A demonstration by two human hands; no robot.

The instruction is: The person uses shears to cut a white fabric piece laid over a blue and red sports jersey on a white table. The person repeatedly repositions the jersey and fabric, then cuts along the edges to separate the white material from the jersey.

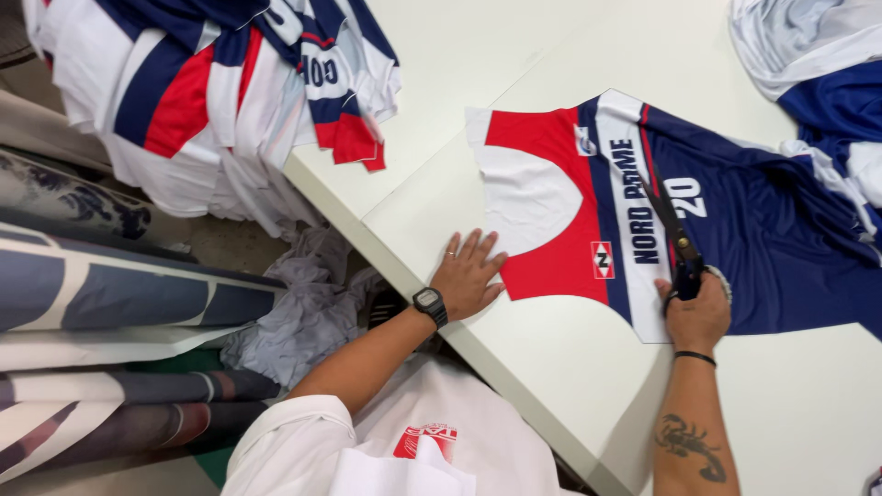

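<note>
Cutting a printed jersey panel (pixel 588 211) on the table (pixel 551 386): our left hand (pixel 467 276) lies spread flat on its white edge, right hand (pixel 695 312) grips scissors (pixel 671 230) (blades mid-panel); the blue side looks uncut.

Materials and finishes, cutting table.

Jersey panel (pixel 588 220) under my left hand (pixel 467 276) is thin synthetic cloth, smooth, faint sheen on the navy part. Scissors (pixel 673 230) in my right hand (pixel 696 312): dark blades, look like metal, dull; handle hidden. Table (pixel 514 367) is smooth, matt white. Stacked panels (pixel 211 83) same slick cloth. Fabric rolls (pixel 110 294) matt. My watch (pixel 429 301): black plastic, matt.
</note>
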